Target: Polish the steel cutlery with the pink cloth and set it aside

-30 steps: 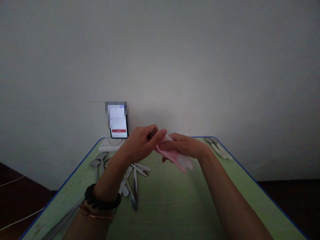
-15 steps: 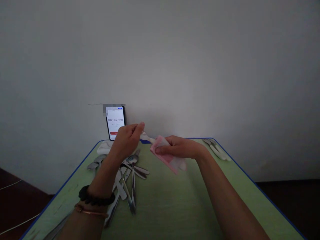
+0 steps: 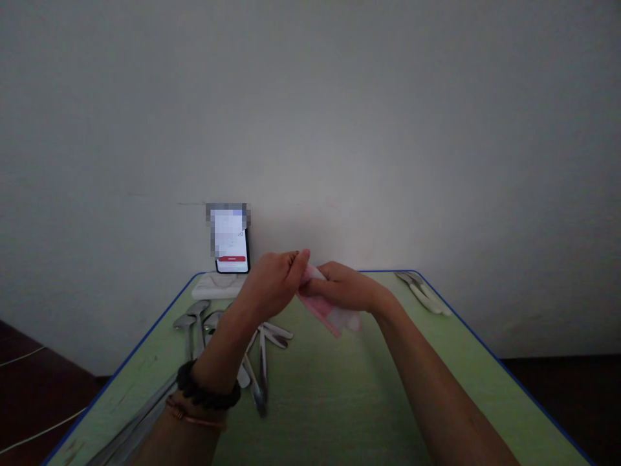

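Observation:
My left hand [image 3: 276, 281] is closed, its thumb and fingers meeting at the left end of a pink and white cloth [image 3: 326, 309]. Its fingers cover the metal end of a white-handled piece of cutlery [image 3: 355, 323], whose kind is hidden. My right hand [image 3: 342, 286] is wrapped round the cloth, with the cutlery's handle inside it. Only the pale handle end shows, blurred, below the cloth. Both hands are over the green table [image 3: 320, 395] and touch or nearly touch each other.
Metal spoons [image 3: 198, 309] and other cutlery [image 3: 262, 369] lie in a loose pile at the left, partly behind my left forearm. Two white-handled utensils [image 3: 427, 298] lie at the far right. A lit phone [image 3: 231, 243] leans on the wall behind a white block [image 3: 213, 286].
My left hand has moved right along the cutlery to the cloth, covering the metal part that showed before. My right hand has stayed almost in place. The view has shifted slightly.

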Available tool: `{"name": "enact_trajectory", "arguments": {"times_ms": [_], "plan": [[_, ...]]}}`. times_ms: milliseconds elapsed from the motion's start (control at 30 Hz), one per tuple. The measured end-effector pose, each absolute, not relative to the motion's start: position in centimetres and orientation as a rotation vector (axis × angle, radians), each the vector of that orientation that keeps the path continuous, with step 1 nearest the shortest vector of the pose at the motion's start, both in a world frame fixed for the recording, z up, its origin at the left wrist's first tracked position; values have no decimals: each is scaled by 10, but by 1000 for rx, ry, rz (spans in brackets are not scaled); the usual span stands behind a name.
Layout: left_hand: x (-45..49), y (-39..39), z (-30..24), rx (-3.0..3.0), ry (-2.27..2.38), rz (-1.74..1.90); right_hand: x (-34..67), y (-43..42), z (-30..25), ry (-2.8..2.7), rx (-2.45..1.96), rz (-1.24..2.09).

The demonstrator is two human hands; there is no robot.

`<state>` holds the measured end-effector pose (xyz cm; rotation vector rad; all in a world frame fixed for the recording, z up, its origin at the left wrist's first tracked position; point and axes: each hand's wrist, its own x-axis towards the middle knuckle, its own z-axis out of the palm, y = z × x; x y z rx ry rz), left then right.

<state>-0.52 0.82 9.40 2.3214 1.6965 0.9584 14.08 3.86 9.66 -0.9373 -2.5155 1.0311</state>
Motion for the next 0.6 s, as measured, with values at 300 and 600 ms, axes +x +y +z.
{"name": "enact_trajectory", "arguments": {"times_ms": [300,600], "plan": [[-10,7,94,2112,1903,1226,153,38,101,-2416,-1020,934],[-13,9,93,2046,1953,1293,153,36,103,-2480,-1040,841]]}}
